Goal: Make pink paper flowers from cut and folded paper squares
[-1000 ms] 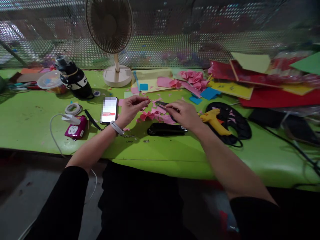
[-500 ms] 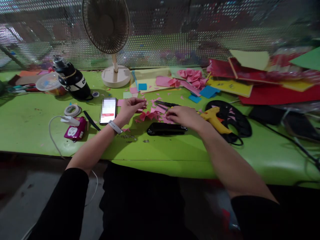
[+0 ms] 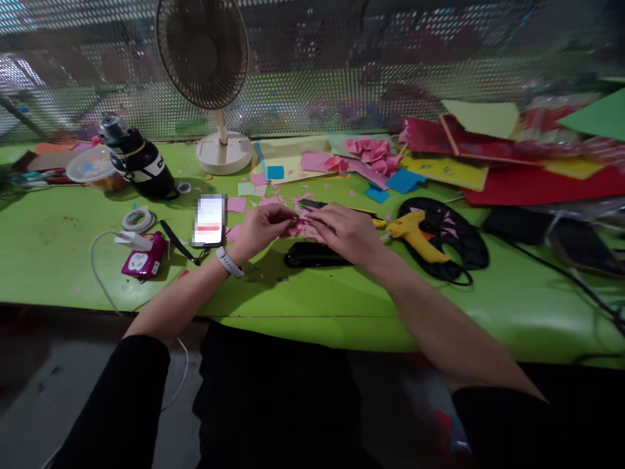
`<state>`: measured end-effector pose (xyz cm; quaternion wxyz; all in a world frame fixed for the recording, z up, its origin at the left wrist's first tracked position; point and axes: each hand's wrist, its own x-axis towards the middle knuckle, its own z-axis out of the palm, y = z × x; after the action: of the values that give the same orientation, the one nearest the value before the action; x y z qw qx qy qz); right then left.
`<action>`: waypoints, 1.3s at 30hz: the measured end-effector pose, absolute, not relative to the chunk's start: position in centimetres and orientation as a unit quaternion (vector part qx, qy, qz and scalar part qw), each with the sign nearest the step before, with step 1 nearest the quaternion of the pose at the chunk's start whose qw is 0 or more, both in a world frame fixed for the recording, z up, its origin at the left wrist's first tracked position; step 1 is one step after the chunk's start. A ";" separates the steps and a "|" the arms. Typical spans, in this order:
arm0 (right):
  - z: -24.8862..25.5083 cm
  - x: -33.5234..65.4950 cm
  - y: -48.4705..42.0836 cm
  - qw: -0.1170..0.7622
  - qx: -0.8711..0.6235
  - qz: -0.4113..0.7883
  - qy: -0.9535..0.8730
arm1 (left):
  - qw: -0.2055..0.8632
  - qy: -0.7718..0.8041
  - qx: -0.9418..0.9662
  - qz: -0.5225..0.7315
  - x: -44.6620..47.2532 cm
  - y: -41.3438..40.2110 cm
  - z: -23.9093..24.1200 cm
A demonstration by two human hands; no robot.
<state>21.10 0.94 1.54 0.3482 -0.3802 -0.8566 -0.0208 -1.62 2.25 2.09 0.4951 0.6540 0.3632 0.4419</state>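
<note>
Head view: the left hand is pinching a small pink paper piece between thumb and fingertips. The right hand is pinching the piece's opposite side; the fingers are hiding its full shape. The piece is sitting directly between both hands, above loose pink scraps. A black stapler is lying on the body side of the right hand, partly covered by it. Scissors are lying just beyond that hand. A yellow glue gun is resting to its right, on a black pad. Pink paper flowers are lying farther beyond it. A lit phone is lying left of the left hand.
</note>
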 end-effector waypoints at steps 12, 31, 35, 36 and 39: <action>1.1 20.7 0.9 0.330 -0.348 -0.045 -0.876 | 0.511 0.323 0.667 0.436 -1.5 2.1 1.3; 0.8 21.0 1.2 0.325 -0.366 -0.058 -0.870 | 0.502 0.337 0.685 0.407 -1.6 2.0 1.8; 1.0 20.8 1.0 0.323 -0.353 -0.045 -0.877 | 0.491 0.344 0.688 0.408 -1.6 2.0 1.7; 1.1 20.7 0.9 0.323 -0.352 -0.042 -0.878 | 0.492 0.344 0.688 0.408 -1.6 2.0 1.7; 1.1 20.7 0.9 0.317 -0.357 -0.041 -0.878 | 0.489 0.342 0.694 0.403 -1.6 2.0 1.7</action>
<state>20.68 0.90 1.08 0.3174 -0.3565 -0.8778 -0.0412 -1.60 1.99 1.73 0.4893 0.6939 0.3420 0.4027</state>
